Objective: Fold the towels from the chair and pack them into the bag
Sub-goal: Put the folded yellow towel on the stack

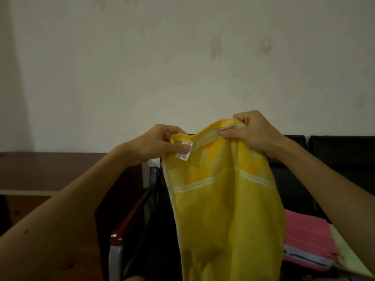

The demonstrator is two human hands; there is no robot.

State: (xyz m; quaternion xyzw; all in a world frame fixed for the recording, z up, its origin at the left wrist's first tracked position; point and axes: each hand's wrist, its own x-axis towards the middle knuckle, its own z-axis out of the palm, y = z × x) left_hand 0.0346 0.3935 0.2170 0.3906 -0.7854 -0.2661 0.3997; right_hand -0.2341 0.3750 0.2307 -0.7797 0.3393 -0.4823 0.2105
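Fabric of the yellow towel is hung full length in the air in front of the dark chairs, apparently lifted clear so that its own weight pulls it flat before a first fold is made. Its top hem is pinched at both ends: one corner, beside the white label, is caught in the grip of the left hand, the other in the grip of the right hand, fingers curled over the hem. A stack of pink, blue and green towels is seen on the chair seat just right of it, a wooden bench to the left, and no bag can be made out.
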